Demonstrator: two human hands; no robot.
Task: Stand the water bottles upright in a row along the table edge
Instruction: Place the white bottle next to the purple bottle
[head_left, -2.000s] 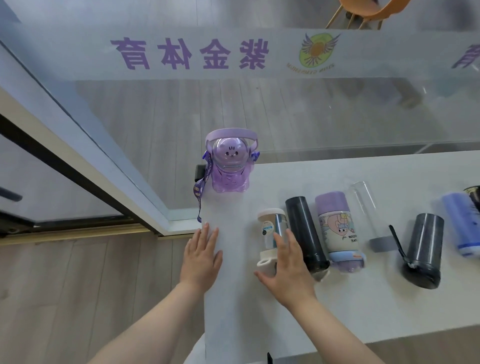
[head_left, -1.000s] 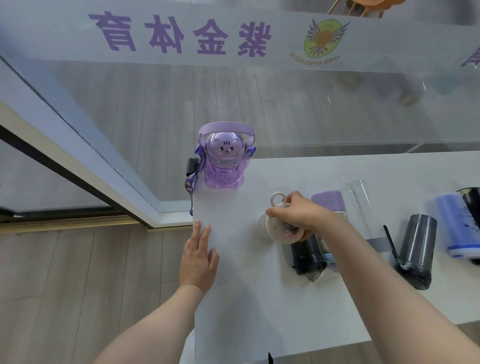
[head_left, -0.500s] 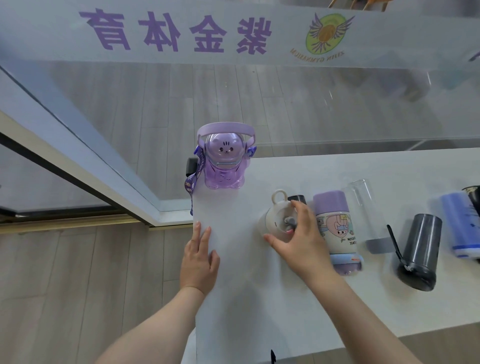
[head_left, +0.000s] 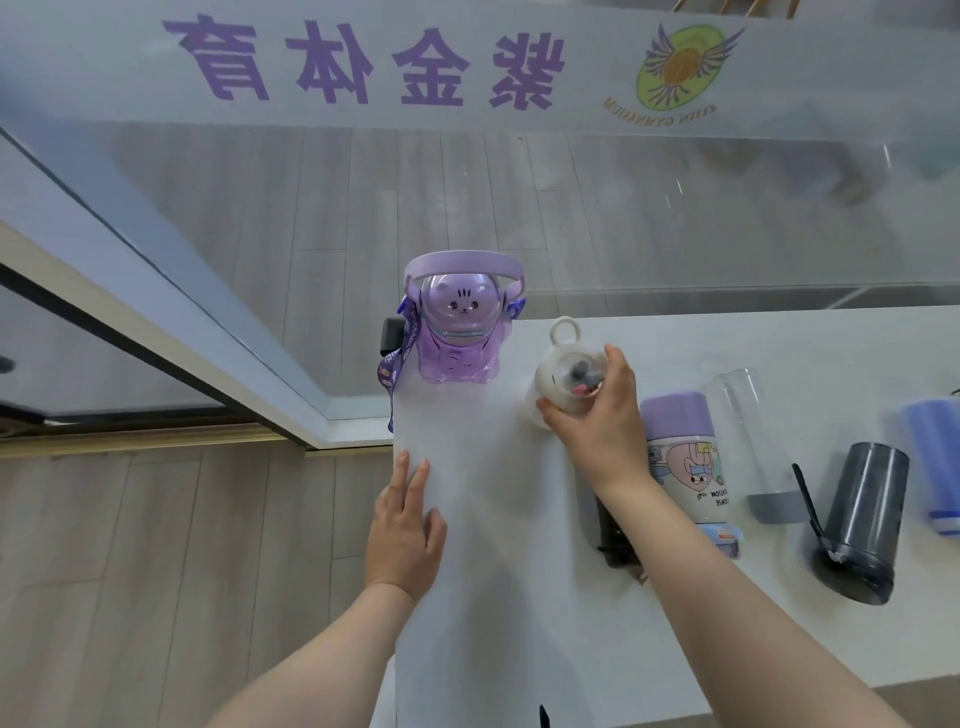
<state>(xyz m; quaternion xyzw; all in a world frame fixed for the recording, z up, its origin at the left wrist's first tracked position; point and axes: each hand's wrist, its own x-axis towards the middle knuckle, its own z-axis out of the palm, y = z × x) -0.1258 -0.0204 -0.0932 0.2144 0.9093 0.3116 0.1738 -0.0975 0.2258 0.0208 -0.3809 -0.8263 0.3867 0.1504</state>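
A purple cat-shaped bottle (head_left: 457, 332) stands upright at the far left corner of the white table (head_left: 493, 597). Just right of it my right hand (head_left: 597, 421) grips a small white-lidded bottle (head_left: 563, 374), held upright on the table. My left hand (head_left: 402, 530) rests flat on the table's left edge, fingers apart. Lying on their sides to the right are a black bottle (head_left: 610, 535) half hidden under my right forearm, a purple-capped cartoon bottle (head_left: 685, 462), a clear bottle (head_left: 753, 441), a dark grey bottle (head_left: 857, 525) and a blue bottle (head_left: 935, 462).
A glass wall (head_left: 519, 197) with purple lettering runs just behind the table's far edge. A glass door frame (head_left: 182, 322) angles in at the left. Wooden floor (head_left: 156, 571) lies beyond the table's left edge.
My right hand lifted the small white-lidded bottle from lying down, stood it upright, and shifted it toward the far edge next to the purple cat bottle. The left hand stayed put.
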